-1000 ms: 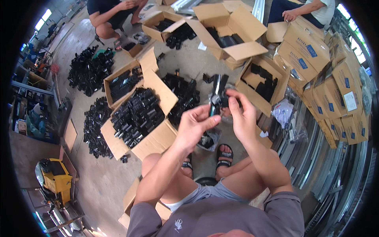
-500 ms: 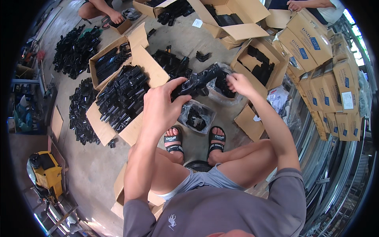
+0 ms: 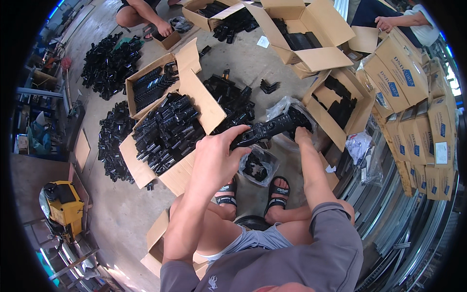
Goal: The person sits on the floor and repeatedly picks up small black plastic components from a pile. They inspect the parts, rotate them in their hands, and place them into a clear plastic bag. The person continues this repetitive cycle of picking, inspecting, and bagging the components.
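My left hand is closed around one end of a long black molded part, holding it up at a slant; its far end reaches over a clear-plastic-lined container of small black pieces. My right hand is at that container, fingers pointing down among the small black pieces. Its fingertips are partly hidden, and whatever they pinch is too small to make out. Below the long part, a second plastic-lined container holds more small black pieces. A heap of black parts lies just beyond my left hand.
Open cartons of black parts stand at left and right, with another large carton behind. Loose heaps cover the floor at left. Stacked cartons and long metal profiles line the right side. Another person's hand works at far left.
My right hand has moved down into the plastic-lined container, among the small black pieces. My left hand still holds the long black part, now nearer that container. The whole view has shifted.
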`<state>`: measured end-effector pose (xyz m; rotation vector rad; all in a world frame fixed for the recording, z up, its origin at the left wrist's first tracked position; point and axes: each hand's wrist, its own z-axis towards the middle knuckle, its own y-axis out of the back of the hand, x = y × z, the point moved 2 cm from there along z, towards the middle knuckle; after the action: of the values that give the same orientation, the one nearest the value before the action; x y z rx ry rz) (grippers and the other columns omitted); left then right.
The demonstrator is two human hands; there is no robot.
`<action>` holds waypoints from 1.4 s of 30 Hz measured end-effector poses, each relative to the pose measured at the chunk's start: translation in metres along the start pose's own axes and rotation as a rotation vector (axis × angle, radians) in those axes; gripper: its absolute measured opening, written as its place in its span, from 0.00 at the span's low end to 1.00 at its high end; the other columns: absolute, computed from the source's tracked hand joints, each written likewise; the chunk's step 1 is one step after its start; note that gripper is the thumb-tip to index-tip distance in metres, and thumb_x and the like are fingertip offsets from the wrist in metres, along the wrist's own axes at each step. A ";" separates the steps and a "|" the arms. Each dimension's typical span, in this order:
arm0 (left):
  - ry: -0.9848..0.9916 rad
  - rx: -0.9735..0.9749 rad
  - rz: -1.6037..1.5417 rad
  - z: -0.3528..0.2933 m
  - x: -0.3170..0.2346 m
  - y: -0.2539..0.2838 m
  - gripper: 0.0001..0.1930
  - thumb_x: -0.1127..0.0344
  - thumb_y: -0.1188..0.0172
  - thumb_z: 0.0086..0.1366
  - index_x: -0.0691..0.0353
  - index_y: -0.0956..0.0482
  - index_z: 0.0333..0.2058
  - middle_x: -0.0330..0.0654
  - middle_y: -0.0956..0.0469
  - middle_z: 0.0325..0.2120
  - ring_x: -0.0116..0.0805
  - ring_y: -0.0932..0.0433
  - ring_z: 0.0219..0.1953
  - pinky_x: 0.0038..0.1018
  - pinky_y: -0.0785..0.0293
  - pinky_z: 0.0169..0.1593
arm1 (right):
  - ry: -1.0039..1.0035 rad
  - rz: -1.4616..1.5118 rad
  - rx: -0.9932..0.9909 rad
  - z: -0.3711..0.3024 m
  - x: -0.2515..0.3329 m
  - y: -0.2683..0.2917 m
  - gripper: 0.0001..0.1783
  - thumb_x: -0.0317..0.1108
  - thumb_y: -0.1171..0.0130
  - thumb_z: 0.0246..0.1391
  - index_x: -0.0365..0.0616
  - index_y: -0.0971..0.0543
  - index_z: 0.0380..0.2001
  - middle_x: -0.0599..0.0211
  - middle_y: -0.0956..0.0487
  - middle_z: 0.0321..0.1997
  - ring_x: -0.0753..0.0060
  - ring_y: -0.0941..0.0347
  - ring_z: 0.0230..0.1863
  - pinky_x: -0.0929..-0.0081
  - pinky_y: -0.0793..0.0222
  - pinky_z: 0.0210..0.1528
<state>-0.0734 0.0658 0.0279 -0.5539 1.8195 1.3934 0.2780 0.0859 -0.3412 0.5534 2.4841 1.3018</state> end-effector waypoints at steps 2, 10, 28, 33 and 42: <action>-0.076 -0.047 0.066 0.001 0.003 -0.003 0.22 0.70 0.31 0.50 0.59 0.17 0.47 0.53 0.19 0.25 0.44 0.22 0.22 0.31 0.27 0.32 | 0.033 -0.024 0.005 0.001 -0.001 0.000 0.14 0.27 0.45 0.58 0.42 0.19 0.46 0.53 0.21 0.56 0.51 0.24 0.57 0.60 0.26 0.57; -0.148 -0.133 0.079 0.001 0.007 -0.010 0.27 0.71 0.31 0.51 0.56 0.24 0.52 0.52 0.17 0.38 0.49 0.18 0.28 0.34 0.23 0.36 | 0.068 0.000 -0.034 -0.006 -0.001 0.005 0.13 0.26 0.43 0.56 0.41 0.17 0.44 0.50 0.20 0.54 0.50 0.24 0.56 0.60 0.26 0.57; -0.157 -0.137 0.004 -0.002 0.004 -0.006 0.23 0.74 0.34 0.54 0.58 0.32 0.48 0.51 0.17 0.36 0.54 0.18 0.39 0.42 0.23 0.39 | 0.303 0.256 -0.218 -0.036 0.010 0.081 0.11 0.28 0.39 0.50 0.38 0.19 0.38 0.46 0.17 0.42 0.43 0.21 0.46 0.59 0.24 0.51; -0.198 -0.126 0.036 -0.002 0.006 -0.015 0.23 0.73 0.33 0.53 0.58 0.32 0.47 0.54 0.18 0.38 0.56 0.19 0.40 0.42 0.23 0.41 | 0.647 0.942 -0.253 -0.123 0.024 0.194 0.12 0.25 0.34 0.51 0.37 0.19 0.40 0.60 0.16 0.34 0.70 0.18 0.39 0.71 0.23 0.45; -0.273 -0.049 0.031 -0.011 0.002 -0.027 0.23 0.76 0.34 0.53 0.59 0.33 0.46 0.52 0.17 0.37 0.55 0.19 0.39 0.45 0.25 0.41 | 0.939 0.855 -0.484 -0.319 0.064 0.268 0.08 0.23 0.36 0.53 0.37 0.17 0.38 0.59 0.16 0.37 0.73 0.18 0.39 0.77 0.25 0.42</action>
<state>-0.0582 0.0468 0.0112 -0.3415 1.5850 1.4602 0.1433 0.0240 0.0533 1.1315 2.3934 2.9487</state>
